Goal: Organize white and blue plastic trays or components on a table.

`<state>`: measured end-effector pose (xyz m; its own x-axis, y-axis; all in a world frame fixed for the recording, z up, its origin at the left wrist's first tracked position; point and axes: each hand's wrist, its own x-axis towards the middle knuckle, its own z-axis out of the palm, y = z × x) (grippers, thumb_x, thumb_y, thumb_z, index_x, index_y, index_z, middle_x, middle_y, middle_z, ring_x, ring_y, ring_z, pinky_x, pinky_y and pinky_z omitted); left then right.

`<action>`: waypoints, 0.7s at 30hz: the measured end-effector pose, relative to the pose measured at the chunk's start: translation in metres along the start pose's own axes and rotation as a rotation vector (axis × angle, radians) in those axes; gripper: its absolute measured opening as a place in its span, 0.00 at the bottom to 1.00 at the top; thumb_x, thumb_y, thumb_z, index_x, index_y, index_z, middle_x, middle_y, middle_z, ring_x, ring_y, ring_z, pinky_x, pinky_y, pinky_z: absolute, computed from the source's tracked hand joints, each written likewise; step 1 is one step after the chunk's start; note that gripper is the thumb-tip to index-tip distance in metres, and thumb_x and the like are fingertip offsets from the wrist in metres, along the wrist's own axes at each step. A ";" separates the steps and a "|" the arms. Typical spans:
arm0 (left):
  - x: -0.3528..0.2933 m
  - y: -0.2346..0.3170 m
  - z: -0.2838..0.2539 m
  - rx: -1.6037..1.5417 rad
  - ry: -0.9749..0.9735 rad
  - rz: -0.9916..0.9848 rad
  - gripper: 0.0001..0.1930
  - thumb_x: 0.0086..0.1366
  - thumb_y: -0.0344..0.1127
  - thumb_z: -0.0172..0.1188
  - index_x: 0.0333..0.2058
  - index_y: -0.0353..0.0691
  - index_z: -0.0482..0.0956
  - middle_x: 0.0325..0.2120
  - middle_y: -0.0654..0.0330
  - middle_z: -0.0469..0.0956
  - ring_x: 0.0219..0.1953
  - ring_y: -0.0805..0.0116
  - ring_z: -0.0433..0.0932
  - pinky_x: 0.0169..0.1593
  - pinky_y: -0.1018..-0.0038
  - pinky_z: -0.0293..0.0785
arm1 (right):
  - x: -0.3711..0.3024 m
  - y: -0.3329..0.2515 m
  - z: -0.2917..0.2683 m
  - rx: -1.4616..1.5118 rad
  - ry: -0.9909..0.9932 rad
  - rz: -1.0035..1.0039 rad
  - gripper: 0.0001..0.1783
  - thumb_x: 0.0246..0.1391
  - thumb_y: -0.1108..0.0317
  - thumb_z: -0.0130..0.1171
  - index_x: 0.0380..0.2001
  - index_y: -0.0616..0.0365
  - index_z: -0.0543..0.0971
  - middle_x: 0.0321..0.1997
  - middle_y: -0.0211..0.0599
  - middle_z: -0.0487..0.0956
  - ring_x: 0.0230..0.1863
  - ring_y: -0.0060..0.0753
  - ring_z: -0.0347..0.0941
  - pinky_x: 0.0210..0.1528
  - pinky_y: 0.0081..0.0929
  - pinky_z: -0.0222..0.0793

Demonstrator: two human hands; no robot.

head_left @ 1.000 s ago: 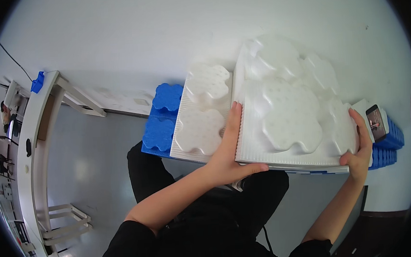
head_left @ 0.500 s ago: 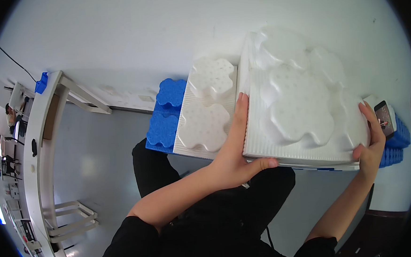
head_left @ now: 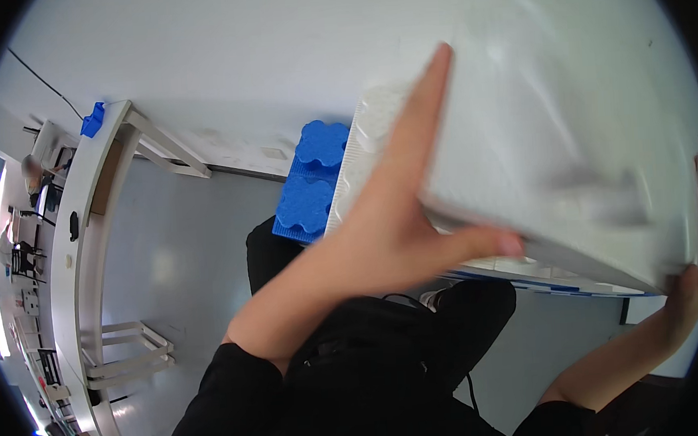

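Between my two hands is a white moulded tray (head_left: 535,119) with raised lumps, smeared by motion and filling the upper right. My left hand (head_left: 390,231) grips its left side, fingers along the edge and thumb at the near edge. At the far right my right hand (head_left: 687,301) is closed on its near right corner; some of those fingers are blurred or hidden. The tray is tilted and raised. Below its near edge shows a layered white-and-blue stack (head_left: 528,271). Left of it, another white moulded tray (head_left: 371,125) is partly covered by my left hand and arm.
Blue moulded trays (head_left: 304,201) lie left of the white ones, near my knee. A white wall rises behind. At left stand a long white table (head_left: 68,259) with a blue bin (head_left: 93,120) on it and a white stool (head_left: 137,347). People sit in the far left background.
The white tray has risen and moved right with both my hands, tilting and blurring. The stack edge under it now shows more. The phone and blue trays at the right are now hidden.
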<state>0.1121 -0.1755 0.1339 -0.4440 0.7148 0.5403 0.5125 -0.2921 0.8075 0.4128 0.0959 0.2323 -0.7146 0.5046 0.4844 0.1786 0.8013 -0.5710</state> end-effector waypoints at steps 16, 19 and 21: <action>-0.164 -0.055 -0.189 -0.283 0.911 -0.300 0.22 0.83 0.37 0.54 0.71 0.38 0.73 0.74 0.54 0.68 0.72 0.59 0.72 0.69 0.64 0.77 | -0.129 -0.141 0.336 0.388 -0.346 -0.701 0.33 0.63 0.70 0.57 0.72 0.49 0.78 0.82 0.70 0.59 0.84 0.65 0.56 0.82 0.66 0.53; -0.208 -0.099 -0.209 -0.205 0.776 -0.324 0.26 0.79 0.38 0.60 0.71 0.36 0.71 0.75 0.51 0.65 0.74 0.57 0.70 0.73 0.62 0.73 | -0.141 -0.138 0.380 0.387 -0.467 -0.786 0.36 0.57 0.68 0.70 0.71 0.49 0.79 0.83 0.67 0.58 0.83 0.66 0.57 0.82 0.61 0.56; -0.209 -0.088 -0.184 -0.246 0.746 -0.333 0.34 0.75 0.36 0.64 0.75 0.37 0.66 0.77 0.48 0.60 0.76 0.55 0.67 0.76 0.61 0.67 | -0.136 -0.131 0.386 0.421 -0.534 -0.814 0.35 0.54 0.69 0.70 0.68 0.52 0.80 0.84 0.58 0.60 0.84 0.61 0.56 0.82 0.59 0.57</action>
<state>0.0241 -0.4160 -0.0062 -0.9553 0.2077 0.2105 0.1336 -0.3319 0.9338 0.2258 -0.2021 -0.0145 -0.7363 -0.4223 0.5287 -0.6629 0.6068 -0.4385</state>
